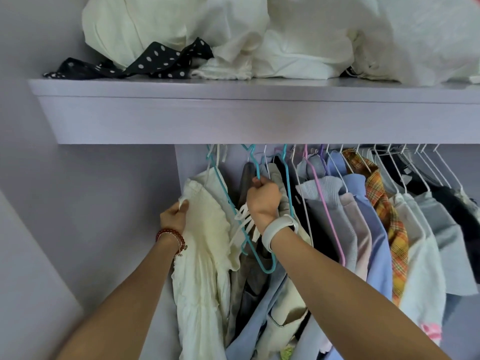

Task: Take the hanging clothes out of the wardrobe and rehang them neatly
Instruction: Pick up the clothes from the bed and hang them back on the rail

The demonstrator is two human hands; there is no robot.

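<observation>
You are facing a lilac wardrobe point(78, 203), seen from your head camera. Its shelf point(233, 110) runs across the upper half and carries a heap of white cloth point(298, 37) with a black polka-dot band point(153, 61) lying at the left end. Below the shelf, the hanging clothes point(363, 216) crowd the right side on thin white, pink and teal hangers, their hooks disappearing behind the shelf's front edge. Among them you can pick out a pale blue shirt point(376, 242) and an orange plaid shirt point(397, 229).

Your left hand point(174, 216), with a red bead bracelet point(171, 237) on the wrist, pinches the gathered top edge of a cream dress point(205, 255), the leftmost garment, which hangs just beside the wardrobe's inner wall. Your right hand point(263, 198), with a white watch point(279, 231) on the wrist, has its fingers point(259, 181) curled round the neck of a teal hanger point(270, 266), just right of the dress. The lower bar of that hanger hangs under your wrist, in front of a grey garment and a pale blue one. White straps point(244, 224) dangle between your two hands.
</observation>
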